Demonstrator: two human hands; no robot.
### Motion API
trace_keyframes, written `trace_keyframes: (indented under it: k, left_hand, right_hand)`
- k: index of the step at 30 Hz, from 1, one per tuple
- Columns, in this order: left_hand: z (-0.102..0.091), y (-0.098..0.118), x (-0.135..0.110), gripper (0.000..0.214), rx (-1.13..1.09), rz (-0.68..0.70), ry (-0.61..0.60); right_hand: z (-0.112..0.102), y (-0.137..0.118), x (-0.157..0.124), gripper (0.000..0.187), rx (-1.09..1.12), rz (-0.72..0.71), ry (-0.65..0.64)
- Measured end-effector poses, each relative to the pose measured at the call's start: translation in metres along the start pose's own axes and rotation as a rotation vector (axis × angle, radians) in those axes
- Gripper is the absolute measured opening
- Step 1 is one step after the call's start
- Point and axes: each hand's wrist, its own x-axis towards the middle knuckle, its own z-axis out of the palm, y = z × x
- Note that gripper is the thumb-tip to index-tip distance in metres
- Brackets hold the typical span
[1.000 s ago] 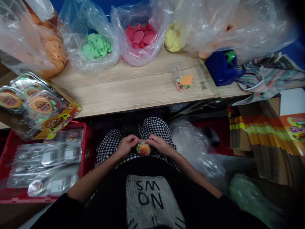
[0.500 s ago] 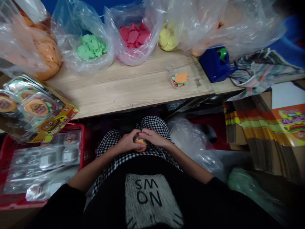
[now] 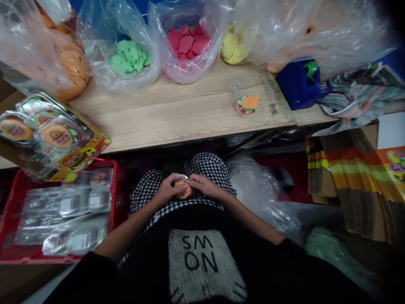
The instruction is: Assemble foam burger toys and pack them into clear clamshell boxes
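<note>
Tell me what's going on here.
A seated person holds a small burger-shaped clay piece over their checked lap cloth with both hands. The left hand grips it from one side, and the right hand meets it from the other. Ahead, a second burger piece lies on the wooden table near a blue tape dispenser, below plastic bags of green, red and yellow dough. Packaged items fill a red crate at lower left.

Single camera on my head, facing forward and down: black printed sweatshirt [image 3: 202,261] close below, pale wooden counter [image 3: 177,122] farther ahead.
</note>
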Motion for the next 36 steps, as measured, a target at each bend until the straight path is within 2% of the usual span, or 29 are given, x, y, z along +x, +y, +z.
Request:
trace_keyframes:
  k: [3,6,10,13,16,20,22,24,26,29,31,33,36]
  left_hand:
    - [0.001,-0.005,0.002,0.034,-0.142,-0.031,0.148]
    - [0.003,-0.009,0.006,0.033,-0.32,-0.082,0.271]
    - [0.006,-0.004,0.013,0.035,-0.462,-0.1,0.292]
    - [0.006,0.005,0.016,0.035,-0.526,-0.118,0.292]
    - [0.008,0.013,0.019,0.036,-0.564,-0.136,0.305]
    - [0.014,0.021,0.025,0.039,-0.567,-0.12,0.356]
    - [0.015,0.024,0.026,0.039,-0.55,-0.116,0.379]
    - [0.013,0.028,0.026,0.038,-0.505,-0.128,0.337]
    - [0.007,0.031,0.024,0.036,-0.406,-0.141,0.228]
    - [-0.001,0.037,0.021,0.034,-0.237,-0.125,-0.017]
    - [-0.003,0.039,0.02,0.03,-0.19,-0.092,-0.134]
    - [-0.001,0.039,0.02,0.025,-0.163,-0.059,-0.153]
    - [0.003,0.034,0.02,0.026,-0.127,-0.028,-0.096]
  right_hand:
    - [0.0,0.003,0.0,0.036,-0.042,0.013,0.032]
    - [0.003,0.002,0.001,0.035,0.04,0.027,0.095]
    - [0.005,-0.007,0.008,0.035,0.269,0.051,0.153]
    - [0.002,-0.016,0.014,0.035,0.329,0.016,0.167]
    - [-0.001,-0.022,0.019,0.035,0.278,-0.001,0.184]
    - [-0.001,-0.026,0.024,0.035,0.133,-0.031,0.281]
    - [-0.001,-0.026,0.026,0.036,0.139,-0.033,0.33]
    - [-0.005,-0.026,0.024,0.037,0.186,-0.024,0.333]
    - [-0.013,-0.027,0.019,0.038,0.209,-0.004,0.253]
    - [-0.027,-0.031,0.013,0.039,0.163,0.024,0.019]
    - [-0.032,-0.034,0.012,0.039,0.125,0.025,-0.115]
    - [-0.034,-0.037,0.014,0.038,0.102,0.014,-0.205]
    - [-0.03,-0.036,0.019,0.039,0.077,-0.01,-0.279]
